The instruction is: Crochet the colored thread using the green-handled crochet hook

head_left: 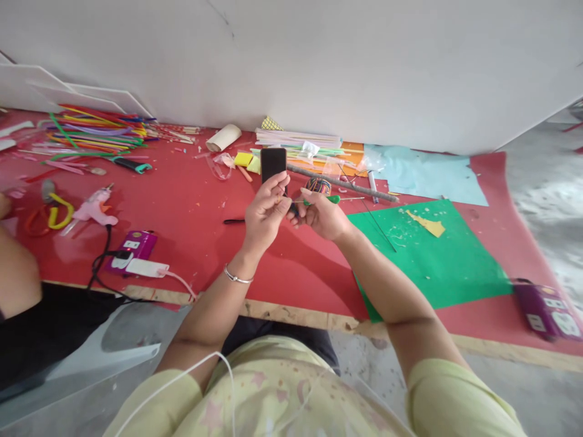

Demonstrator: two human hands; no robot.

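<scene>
My left hand (265, 209) and my right hand (322, 215) meet above the red mat (191, 206). The left fingers pinch a thin orange-tipped stick together with a small dark piece at the point where the hands touch. My right hand grips a green-handled tool (331, 199) whose thin metal shaft (353, 198) points right. A black phone (273, 162) lies on the mat just behind my left fingers. A multicoloured ball of thread (317, 184) sits behind my right hand.
A green sheet (432, 261) with yellow scraps lies to the right, a pale blue sheet (428, 173) behind it. Coloured sticks (95, 130), a pink glue gun (93, 209), purple power strips (132, 247) (546, 309) and a grey rod (346, 184) lie around. Another person's arm (16, 273) is at far left.
</scene>
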